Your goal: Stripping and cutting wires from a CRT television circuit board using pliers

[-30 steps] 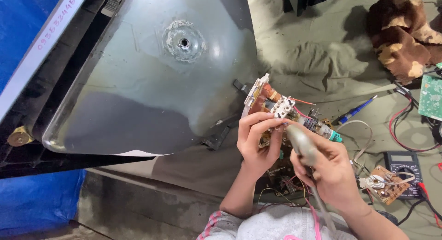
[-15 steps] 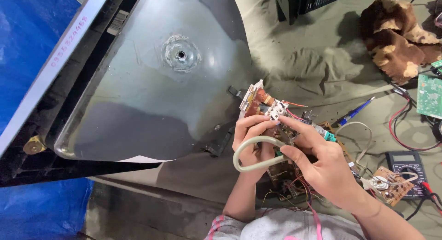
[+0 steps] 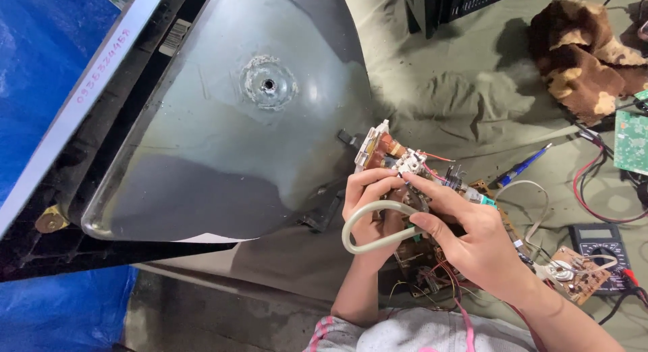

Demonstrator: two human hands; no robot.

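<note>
My left hand (image 3: 368, 213) grips the neck assembly (image 3: 395, 156) at the back of a large grey picture tube (image 3: 229, 136), its fingers curled around the coil and small board. My right hand (image 3: 472, 237) rests beside it, fingers on the same assembly, and holds a looped beige cable (image 3: 368, 220) that curves under my left hand. Red and white thin wires run from the assembly toward a brown circuit board (image 3: 432, 257) below my hands.
The tube lies face down in a dark frame on blue tarp (image 3: 40, 75). To the right on olive cloth (image 3: 445, 75) lie a blue-handled tool (image 3: 520, 168), a multimeter (image 3: 601, 247), a small brown board (image 3: 577, 274), a green board (image 3: 631, 143), and a brown patterned rag (image 3: 580, 51).
My right hand has put aside the grey pen-like tool it held a second ago and has taken up the beige cable loop. My left hand stays on the neck assembly.
</note>
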